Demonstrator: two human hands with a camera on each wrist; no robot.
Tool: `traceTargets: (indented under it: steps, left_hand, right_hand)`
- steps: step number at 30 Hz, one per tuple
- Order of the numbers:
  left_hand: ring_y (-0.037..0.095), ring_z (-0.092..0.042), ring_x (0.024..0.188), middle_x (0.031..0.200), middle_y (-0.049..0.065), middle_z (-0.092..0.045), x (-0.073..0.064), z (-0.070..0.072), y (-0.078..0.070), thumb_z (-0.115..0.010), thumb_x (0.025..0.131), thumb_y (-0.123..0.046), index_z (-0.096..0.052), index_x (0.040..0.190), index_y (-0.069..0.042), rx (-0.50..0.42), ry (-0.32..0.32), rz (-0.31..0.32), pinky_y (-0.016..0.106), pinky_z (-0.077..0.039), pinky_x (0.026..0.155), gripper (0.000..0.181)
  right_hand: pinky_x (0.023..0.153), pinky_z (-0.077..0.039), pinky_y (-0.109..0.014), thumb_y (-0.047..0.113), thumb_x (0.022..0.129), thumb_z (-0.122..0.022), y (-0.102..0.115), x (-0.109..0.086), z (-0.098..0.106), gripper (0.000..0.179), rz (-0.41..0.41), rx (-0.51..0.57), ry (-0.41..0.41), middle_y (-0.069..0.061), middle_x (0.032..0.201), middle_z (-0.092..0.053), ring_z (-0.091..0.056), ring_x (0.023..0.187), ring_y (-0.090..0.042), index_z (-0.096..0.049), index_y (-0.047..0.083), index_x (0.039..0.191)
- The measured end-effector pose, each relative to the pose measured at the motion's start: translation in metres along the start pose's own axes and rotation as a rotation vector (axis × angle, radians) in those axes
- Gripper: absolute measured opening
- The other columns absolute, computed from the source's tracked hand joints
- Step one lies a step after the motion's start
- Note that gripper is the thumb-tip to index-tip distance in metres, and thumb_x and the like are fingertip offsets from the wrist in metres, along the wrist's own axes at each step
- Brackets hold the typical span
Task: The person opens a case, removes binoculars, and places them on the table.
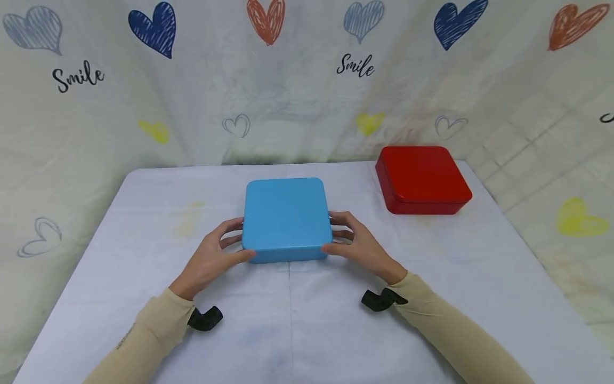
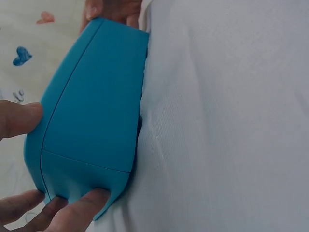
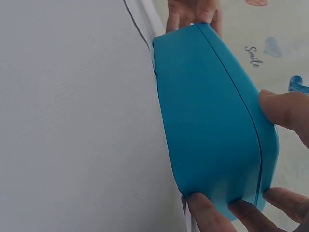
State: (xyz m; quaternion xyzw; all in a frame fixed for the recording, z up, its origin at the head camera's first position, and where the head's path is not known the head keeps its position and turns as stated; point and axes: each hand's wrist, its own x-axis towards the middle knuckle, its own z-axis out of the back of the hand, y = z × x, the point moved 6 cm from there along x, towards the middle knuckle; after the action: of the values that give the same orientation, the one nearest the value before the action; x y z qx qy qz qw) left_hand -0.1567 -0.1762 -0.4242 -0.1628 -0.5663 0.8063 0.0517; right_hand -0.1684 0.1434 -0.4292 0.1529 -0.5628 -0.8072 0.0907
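Note:
A blue lidded box (image 1: 287,216) with rounded corners sits on the white-covered table, near its middle. My left hand (image 1: 209,262) grips its left end, the thumb at the near left corner and the fingers along the side. Matching it on the other end, my right hand (image 1: 363,249) holds the near right corner with the thumb and the right side with the fingers. In the left wrist view the seam between lid and base runs along the box (image 2: 96,96). The right wrist view shows fingertips pressed on the box's side (image 3: 207,111). The lid is on, so the inside is hidden.
Toward the back right of the table stands a closed red box (image 1: 424,178). White cloth covers the table (image 1: 249,330). A pale curtain (image 1: 297,85) printed with hearts and "Smile" hangs behind it. Black curved pieces show at both wrists.

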Motion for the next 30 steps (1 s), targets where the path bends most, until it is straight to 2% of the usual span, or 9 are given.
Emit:
traceTargets:
  steps: [18,30]
  left_hand:
    - [0.039,-0.044,0.150,0.164,0.008,-0.037,-0.014,0.030,0.017,-0.082,0.089,-0.035,-0.036,0.159,-0.023,0.029,-0.023,-0.017,0.047,-0.055,0.104,0.084]
    - [0.041,-0.042,0.151,0.165,0.011,-0.035,-0.023,0.046,0.026,-0.081,0.090,-0.033,-0.034,0.160,-0.020,0.053,-0.043,-0.018,0.049,-0.055,0.105,0.086]
  right_hand:
    - [0.111,-0.052,-0.050,0.029,0.088,-0.082,0.013,0.015,-0.032,0.079,0.021,-0.008,0.031,-0.008,0.155,-0.047,-0.056,0.139,-0.036,-0.039,0.024,0.154]
    - [0.108,-0.054,-0.045,0.026,0.087,-0.083,0.022,0.022,-0.050,0.078,0.053,0.010,0.042,-0.008,0.153,-0.049,-0.057,0.138,-0.035,-0.041,0.021,0.153]
